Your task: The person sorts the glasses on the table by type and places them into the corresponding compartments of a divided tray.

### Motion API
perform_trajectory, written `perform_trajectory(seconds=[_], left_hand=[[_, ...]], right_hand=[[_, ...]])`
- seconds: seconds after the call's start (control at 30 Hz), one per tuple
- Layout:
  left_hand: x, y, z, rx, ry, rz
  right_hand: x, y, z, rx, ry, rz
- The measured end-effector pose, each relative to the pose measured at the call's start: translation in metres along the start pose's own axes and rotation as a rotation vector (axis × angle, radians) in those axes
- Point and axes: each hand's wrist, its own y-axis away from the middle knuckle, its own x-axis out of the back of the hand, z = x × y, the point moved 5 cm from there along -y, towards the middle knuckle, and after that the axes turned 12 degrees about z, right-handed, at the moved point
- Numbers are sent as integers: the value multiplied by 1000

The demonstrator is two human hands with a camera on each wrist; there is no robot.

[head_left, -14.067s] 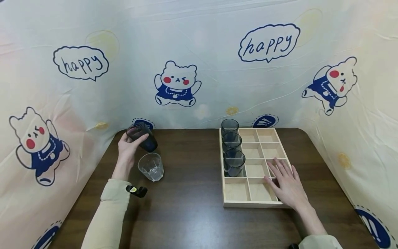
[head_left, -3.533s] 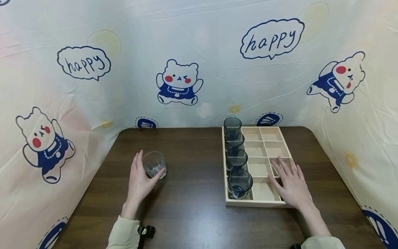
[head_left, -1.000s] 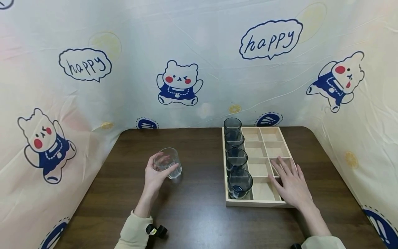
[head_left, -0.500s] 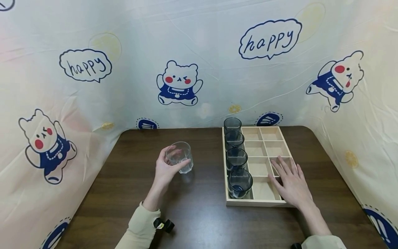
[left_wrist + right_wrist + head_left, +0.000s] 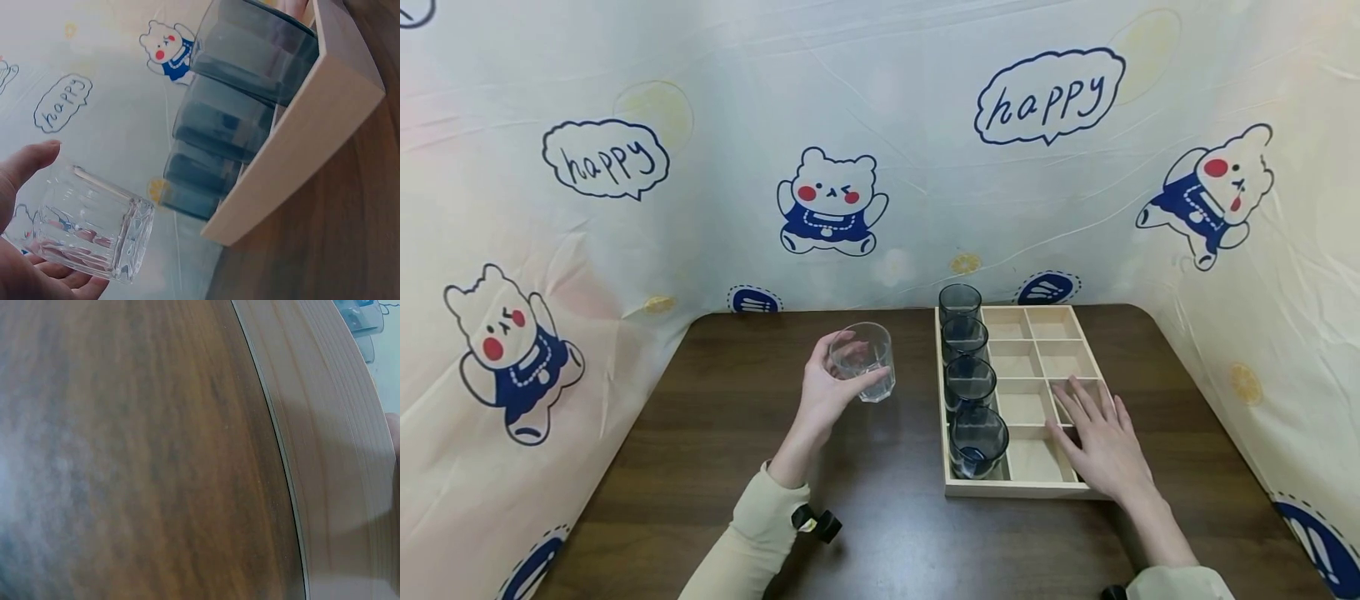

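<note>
A clear drinking glass is in my left hand, thumb on the near side and fingers round the far side. In the left wrist view this glass shows its thick faceted base turned toward the wooden box. My right hand lies spread over the right edge of the pale wooden divided box, its fingers reaching over the right-hand compartments. Several smoky blue-grey glasses stand upright in the box's left column, one per compartment. The middle and right columns show bare wooden bottoms, partly covered by my right hand.
The dark brown table carries the box on its right side. Behind and beside it hangs a pale cloth printed with bears and "happy" bubbles. Small black devices, such as the wrist camera, are strapped at both sleeves.
Earlier, my left hand set a fourth dark glass into the near left compartment, then took hold of the clear glass. It has since carried that glass up and rightward toward the box. My right hand stays put.
</note>
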Motion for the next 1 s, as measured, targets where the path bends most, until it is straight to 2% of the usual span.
perform_trajectory(seconds=[0.23,0.7,1.0], left_hand=[[-20,-6,10,-16,-13,-40],[-60,-19,28,-1,-22,-94],[-86,-30,39,-12,-15,-137]], right_hand=[[-1,-1,2,-8,2,-13],[-2,-1,5,-18,16,-31],[-1,-2,2,-2,17,-7]])
